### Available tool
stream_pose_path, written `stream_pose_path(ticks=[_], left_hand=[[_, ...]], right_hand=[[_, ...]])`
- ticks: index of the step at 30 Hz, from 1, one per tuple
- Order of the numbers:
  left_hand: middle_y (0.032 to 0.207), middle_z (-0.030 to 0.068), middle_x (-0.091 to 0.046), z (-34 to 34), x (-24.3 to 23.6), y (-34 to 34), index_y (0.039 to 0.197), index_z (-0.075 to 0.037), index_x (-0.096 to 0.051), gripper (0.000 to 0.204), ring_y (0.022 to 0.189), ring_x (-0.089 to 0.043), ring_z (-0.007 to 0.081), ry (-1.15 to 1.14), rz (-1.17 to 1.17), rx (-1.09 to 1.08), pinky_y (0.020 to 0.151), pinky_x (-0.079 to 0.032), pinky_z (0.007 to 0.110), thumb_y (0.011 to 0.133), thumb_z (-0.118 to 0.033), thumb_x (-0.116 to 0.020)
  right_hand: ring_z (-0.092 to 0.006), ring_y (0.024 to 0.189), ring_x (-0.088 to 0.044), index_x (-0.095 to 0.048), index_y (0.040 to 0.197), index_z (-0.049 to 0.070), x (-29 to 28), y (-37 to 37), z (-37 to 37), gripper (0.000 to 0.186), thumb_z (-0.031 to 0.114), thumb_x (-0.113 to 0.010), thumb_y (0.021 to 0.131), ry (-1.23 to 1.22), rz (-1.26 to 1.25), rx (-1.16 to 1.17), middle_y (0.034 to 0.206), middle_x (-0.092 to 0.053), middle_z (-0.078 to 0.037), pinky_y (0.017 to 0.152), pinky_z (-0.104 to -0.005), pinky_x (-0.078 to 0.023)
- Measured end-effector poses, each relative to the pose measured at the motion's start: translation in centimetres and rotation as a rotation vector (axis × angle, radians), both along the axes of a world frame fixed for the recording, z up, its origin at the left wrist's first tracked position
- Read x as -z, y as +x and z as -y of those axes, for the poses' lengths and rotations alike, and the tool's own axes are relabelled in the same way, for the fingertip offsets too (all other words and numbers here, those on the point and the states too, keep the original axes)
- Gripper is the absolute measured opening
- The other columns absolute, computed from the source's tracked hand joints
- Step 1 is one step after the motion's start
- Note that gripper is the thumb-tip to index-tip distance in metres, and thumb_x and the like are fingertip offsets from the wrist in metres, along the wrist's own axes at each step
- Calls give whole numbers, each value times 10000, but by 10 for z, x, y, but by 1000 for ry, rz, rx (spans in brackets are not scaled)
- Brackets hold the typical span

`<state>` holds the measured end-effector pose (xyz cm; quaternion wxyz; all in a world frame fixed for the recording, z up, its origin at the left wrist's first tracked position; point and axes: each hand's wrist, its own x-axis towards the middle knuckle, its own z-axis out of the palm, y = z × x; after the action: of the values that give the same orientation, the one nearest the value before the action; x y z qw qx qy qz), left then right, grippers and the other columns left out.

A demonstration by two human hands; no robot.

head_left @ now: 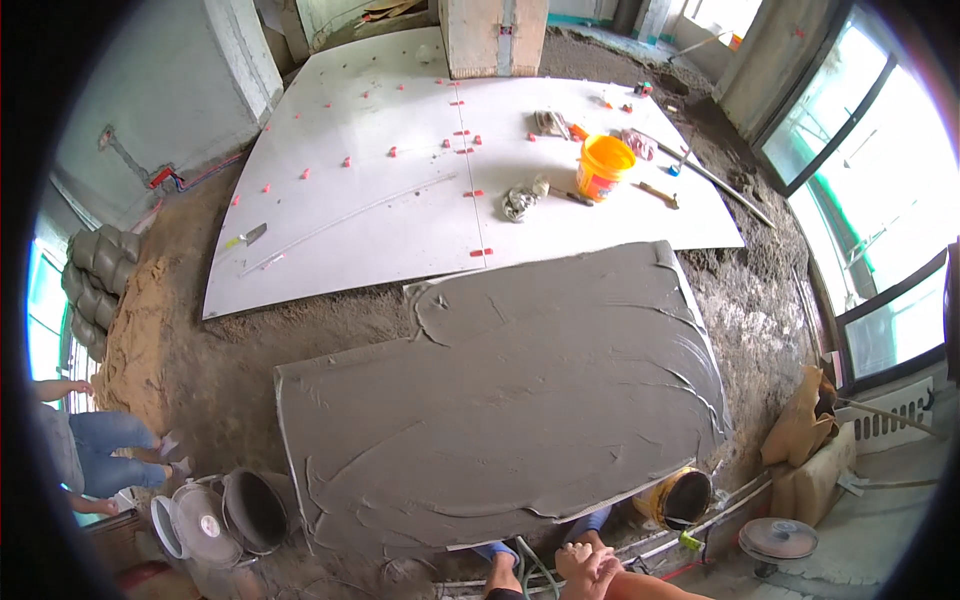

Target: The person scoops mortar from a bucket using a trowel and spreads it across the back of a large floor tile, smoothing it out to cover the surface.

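Observation:
At the lower edge, my left hand (574,560) and my right hand (604,574) are pressed together, one laid over the other, with fingers bent. No tool shows in them. Just ahead of my feet lies a large slab (500,400) spread with wet grey mortar, its far left corner cut out in a step. Trowel ridges curve along its right and near sides. A pale green hose or strap (536,568) loops beside my hands. The yellow bucket (660,497) lies tipped near the slab's near right edge.
White tiles (370,200) with red levelling clips cover the far floor. They carry an orange bucket (604,168), a hammer (658,195), a trowel (246,236) and crumpled bags. Dark buckets (256,510) and another person (105,450) are at left. A paper sack (802,415) stands right.

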<state>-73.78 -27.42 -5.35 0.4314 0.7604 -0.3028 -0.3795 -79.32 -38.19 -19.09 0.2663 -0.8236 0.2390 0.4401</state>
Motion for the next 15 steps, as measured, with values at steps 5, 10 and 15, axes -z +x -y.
stream_pose_path(ticks=[5, 10, 15], left_hand=[[889, 183, -536, -32, -12, 36, 983, -26, -564, 253, 900, -517, 326, -10, 124, 34, 826, -418, 491, 914, -269, -588], [1170, 179, -574, -51, -9, 48, 1281, 14, -483, 474, 1108, -548, 345, -180, 177, 22, 1039, -369, 477, 893, -203, -649], [1234, 257, -554, -44, -50, 62, 1318, -13, -459, 555, 1161, -518, 441, -258, -477, -10, 1025, -386, 488, 968, -437, -537]], right_hand=[[-229, 1067, -602, -656, 1032, 100, -22, 56, -26, 284, 303, -587, 846, -89, 63, -62, 1116, -626, -85, 844, -400, -478], [-230, 1075, -597, -658, 1046, 98, -33, 82, -56, 296, 304, -597, 843, -152, 101, -144, 1123, -624, -84, 847, -398, -474], [-230, 1084, -592, -660, 1061, 96, -58, 53, -60, 309, 305, -606, 839, -236, -18, -198, 1129, -623, -83, 850, -396, -470]])
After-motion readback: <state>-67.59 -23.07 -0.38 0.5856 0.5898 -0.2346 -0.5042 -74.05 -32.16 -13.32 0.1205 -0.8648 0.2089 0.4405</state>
